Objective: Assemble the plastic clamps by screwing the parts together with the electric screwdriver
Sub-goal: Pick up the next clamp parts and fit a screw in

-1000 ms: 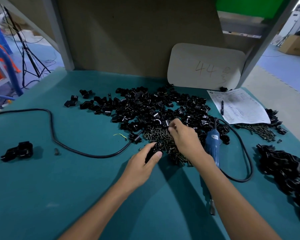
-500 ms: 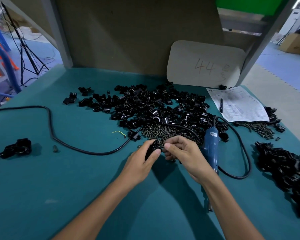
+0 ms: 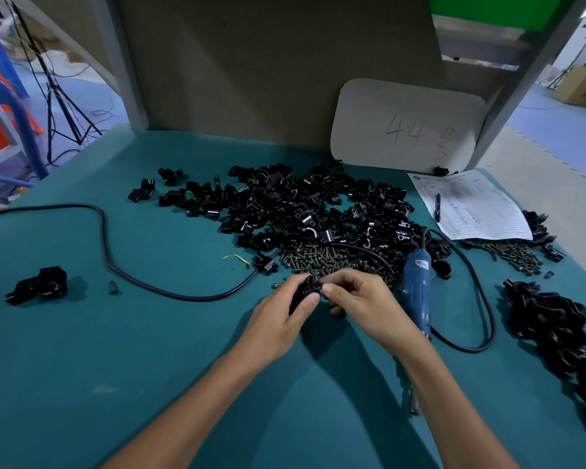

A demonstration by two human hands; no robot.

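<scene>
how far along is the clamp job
Done, it seems: a heap of joined clamps at the right edge. In hand: the left hand holds one clamp and the right hand pinches at it, likely seating a screw; the screwdriver lies idle. To do: the big pile of loose parts and screws, so most remains.

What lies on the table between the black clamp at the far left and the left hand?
Head view: between clamp and left hand lie a small dark piece, maybe a screw, and the black cable; the rest is bare table.
</scene>
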